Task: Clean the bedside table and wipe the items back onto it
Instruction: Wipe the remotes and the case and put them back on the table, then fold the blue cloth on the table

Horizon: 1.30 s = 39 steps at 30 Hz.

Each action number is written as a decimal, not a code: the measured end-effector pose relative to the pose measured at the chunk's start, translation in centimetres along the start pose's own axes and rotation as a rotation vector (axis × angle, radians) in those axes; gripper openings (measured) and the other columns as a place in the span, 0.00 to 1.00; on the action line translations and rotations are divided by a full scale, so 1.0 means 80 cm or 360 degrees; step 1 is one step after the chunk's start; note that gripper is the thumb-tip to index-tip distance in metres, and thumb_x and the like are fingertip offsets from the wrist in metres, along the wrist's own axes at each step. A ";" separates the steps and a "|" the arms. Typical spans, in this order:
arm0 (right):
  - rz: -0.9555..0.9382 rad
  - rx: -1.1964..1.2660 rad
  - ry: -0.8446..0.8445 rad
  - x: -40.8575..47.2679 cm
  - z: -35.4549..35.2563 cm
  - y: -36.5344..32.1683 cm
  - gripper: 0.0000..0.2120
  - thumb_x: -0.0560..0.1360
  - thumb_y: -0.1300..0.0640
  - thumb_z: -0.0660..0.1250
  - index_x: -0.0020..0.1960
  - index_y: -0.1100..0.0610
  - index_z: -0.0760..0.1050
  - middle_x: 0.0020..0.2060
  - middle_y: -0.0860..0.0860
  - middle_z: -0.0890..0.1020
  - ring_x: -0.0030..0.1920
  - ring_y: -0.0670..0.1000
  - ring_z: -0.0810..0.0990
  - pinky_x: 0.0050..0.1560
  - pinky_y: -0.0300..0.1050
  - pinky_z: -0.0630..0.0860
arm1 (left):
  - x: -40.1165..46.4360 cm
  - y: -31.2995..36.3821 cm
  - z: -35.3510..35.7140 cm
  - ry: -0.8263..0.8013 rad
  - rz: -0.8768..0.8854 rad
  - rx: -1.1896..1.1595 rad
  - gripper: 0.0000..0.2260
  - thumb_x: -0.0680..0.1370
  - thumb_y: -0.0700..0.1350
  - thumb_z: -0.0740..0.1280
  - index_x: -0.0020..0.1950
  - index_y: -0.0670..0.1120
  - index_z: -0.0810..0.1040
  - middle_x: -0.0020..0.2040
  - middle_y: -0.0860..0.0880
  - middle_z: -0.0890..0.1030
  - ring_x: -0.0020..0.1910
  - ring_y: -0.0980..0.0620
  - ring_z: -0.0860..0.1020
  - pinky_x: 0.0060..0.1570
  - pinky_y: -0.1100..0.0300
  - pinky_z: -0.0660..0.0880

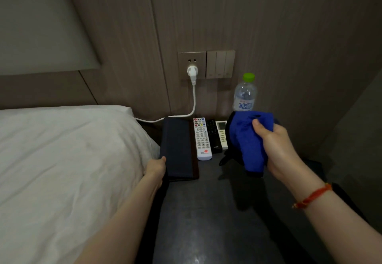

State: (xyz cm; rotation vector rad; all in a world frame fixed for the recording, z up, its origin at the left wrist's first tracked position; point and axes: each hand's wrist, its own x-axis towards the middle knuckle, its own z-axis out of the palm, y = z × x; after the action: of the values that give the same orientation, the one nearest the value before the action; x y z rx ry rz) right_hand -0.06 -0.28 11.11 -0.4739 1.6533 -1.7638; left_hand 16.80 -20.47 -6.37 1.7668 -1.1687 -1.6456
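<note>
left hand (pixel 155 168) grips dark flat folder (pixel 178 148) at near-left edge | long axis toward wall | right hand (pixel 275 150) farther, clutching blue cloth (pixel 246 137)

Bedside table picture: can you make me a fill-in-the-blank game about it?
1. The right hand grips a cloth whose colour is ____.
2. The bottle has a cap coloured ____.
3. Beside the folder lie ____ remotes in a row.
4. The left hand holds the folder on the side nearest the ____.

Missing words: blue; green; three; bed
</note>
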 end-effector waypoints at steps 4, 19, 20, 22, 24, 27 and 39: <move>0.0056 0.0046 -0.0026 0.004 -0.001 0.012 0.07 0.79 0.56 0.59 0.45 0.54 0.74 0.42 0.52 0.80 0.42 0.50 0.79 0.39 0.43 0.74 | 0.025 -0.008 0.004 0.0061 0.0047 0.0050 0.18 0.78 0.48 0.64 0.60 0.35 0.76 0.55 0.38 0.80 0.53 0.38 0.79 0.57 0.44 0.76; 0.0774 0.0932 -0.0647 -0.028 -0.028 0.062 0.30 0.45 0.58 0.83 0.46 0.63 0.83 0.48 0.61 0.84 0.45 0.57 0.85 0.39 0.53 0.82 | -0.209 0.045 0.030 -0.1140 0.0489 0.0009 0.14 0.81 0.49 0.57 0.54 0.47 0.80 0.47 0.52 0.84 0.46 0.58 0.83 0.40 0.69 0.77; 0.0796 0.0961 -0.0689 -0.033 -0.032 0.068 0.33 0.41 0.59 0.84 0.46 0.63 0.84 0.49 0.62 0.83 0.46 0.58 0.84 0.40 0.54 0.82 | -0.216 0.042 0.032 -0.1157 0.0487 0.0021 0.12 0.80 0.48 0.59 0.53 0.46 0.80 0.48 0.50 0.84 0.48 0.55 0.83 0.42 0.67 0.78; 0.0833 0.0996 -0.0693 -0.041 -0.043 0.081 0.35 0.42 0.59 0.84 0.49 0.63 0.83 0.52 0.63 0.83 0.49 0.59 0.84 0.42 0.56 0.82 | -0.223 0.035 0.034 -0.1137 0.0495 0.0053 0.08 0.77 0.42 0.65 0.53 0.44 0.80 0.51 0.46 0.84 0.50 0.52 0.82 0.47 0.63 0.78; 0.0864 0.1008 -0.0669 -0.050 -0.052 0.092 0.41 0.44 0.57 0.84 0.56 0.63 0.79 0.55 0.63 0.81 0.52 0.60 0.82 0.48 0.59 0.80 | -0.233 0.027 0.037 -0.1125 0.0472 0.0003 0.08 0.76 0.37 0.66 0.54 0.42 0.80 0.51 0.44 0.83 0.48 0.50 0.82 0.47 0.60 0.79; 0.0943 0.1019 -0.0585 -0.067 -0.065 0.110 0.38 0.50 0.51 0.83 0.57 0.62 0.79 0.56 0.62 0.81 0.53 0.61 0.82 0.50 0.60 0.78 | -0.257 0.020 0.050 -0.1214 0.0435 -0.0120 0.09 0.76 0.34 0.64 0.54 0.43 0.79 0.49 0.45 0.83 0.45 0.51 0.82 0.45 0.62 0.79; 0.1158 0.0710 -0.0118 -0.077 -0.165 0.151 0.43 0.62 0.32 0.65 0.67 0.59 0.67 0.63 0.61 0.74 0.64 0.63 0.71 0.60 0.62 0.70 | -0.271 0.017 0.079 -0.1167 -0.0083 -0.0301 0.09 0.78 0.37 0.61 0.55 0.47 0.77 0.48 0.45 0.82 0.45 0.49 0.81 0.39 0.57 0.80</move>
State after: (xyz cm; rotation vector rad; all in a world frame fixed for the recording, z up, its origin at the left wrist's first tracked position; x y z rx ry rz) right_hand -1.75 13.86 -1.35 0.2448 1.1154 -1.4526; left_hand 12.00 -2.14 6.00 1.0965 -1.1917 -2.4469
